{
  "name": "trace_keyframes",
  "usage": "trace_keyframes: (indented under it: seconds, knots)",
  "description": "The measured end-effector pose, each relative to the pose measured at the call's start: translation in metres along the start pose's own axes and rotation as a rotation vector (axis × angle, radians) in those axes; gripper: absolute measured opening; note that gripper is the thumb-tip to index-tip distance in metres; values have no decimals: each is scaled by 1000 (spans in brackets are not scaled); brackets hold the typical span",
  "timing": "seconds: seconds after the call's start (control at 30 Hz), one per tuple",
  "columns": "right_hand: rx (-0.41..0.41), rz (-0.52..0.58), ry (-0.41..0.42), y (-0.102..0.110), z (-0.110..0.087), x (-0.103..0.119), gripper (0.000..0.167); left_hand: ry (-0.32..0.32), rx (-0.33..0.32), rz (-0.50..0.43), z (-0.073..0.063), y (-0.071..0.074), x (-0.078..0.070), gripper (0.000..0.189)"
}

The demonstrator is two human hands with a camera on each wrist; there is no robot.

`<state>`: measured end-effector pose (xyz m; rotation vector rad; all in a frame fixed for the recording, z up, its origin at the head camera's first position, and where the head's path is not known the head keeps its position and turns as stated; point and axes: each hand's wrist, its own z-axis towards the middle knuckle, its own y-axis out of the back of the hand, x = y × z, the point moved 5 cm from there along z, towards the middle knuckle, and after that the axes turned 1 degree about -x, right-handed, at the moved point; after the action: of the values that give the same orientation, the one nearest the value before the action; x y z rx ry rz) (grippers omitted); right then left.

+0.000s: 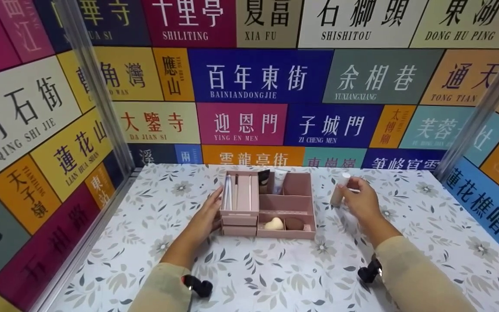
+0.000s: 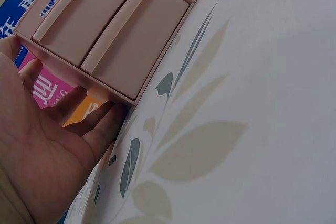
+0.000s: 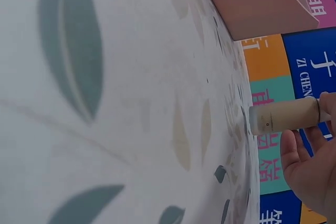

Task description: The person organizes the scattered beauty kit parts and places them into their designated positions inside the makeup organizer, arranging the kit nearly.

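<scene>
A pink desktop organizer [image 1: 285,235] stands near the middle of the table. My left hand [image 1: 205,215] rests its fairly straight fingers against the organizer's left side, beside two small drawers [image 2: 121,40]. To the right of the organizer, my right hand [image 1: 363,200] pinches a foundation bottle [image 1: 337,197] by its white cap end. The bottle has a beige body [image 3: 286,116] and is slightly tilted, its base close to the tabletop; whether it touches is hard to tell.
Slim brushes or pencils [image 1: 236,193] lie in the organizer's upper left tray. A white tube [image 1: 279,180] and a black item [image 1: 264,178] stand in a back compartment. A cream heart-shaped sponge [image 1: 274,223] and a brown sponge [image 1: 294,223] sit in front. Sign-covered walls [image 1: 258,76] surround the floral tabletop [image 1: 284,277].
</scene>
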<state>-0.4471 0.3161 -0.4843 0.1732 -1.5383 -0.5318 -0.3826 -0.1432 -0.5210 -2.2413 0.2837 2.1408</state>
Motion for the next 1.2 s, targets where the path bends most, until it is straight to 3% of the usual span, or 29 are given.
trace_keyframes:
  seconds: [0.47,0.87,1.2]
  knots:
    - [-70,69,123,9,-26,20,55,-13,13,-29,0,-2,1,53]
    - [-46,104,178,6,-59,41,60,0,26,-41,0,-2,1,54]
    - [-8,279,252,-7,-75,52,47,-13,25,-37,-1,-1,0,57]
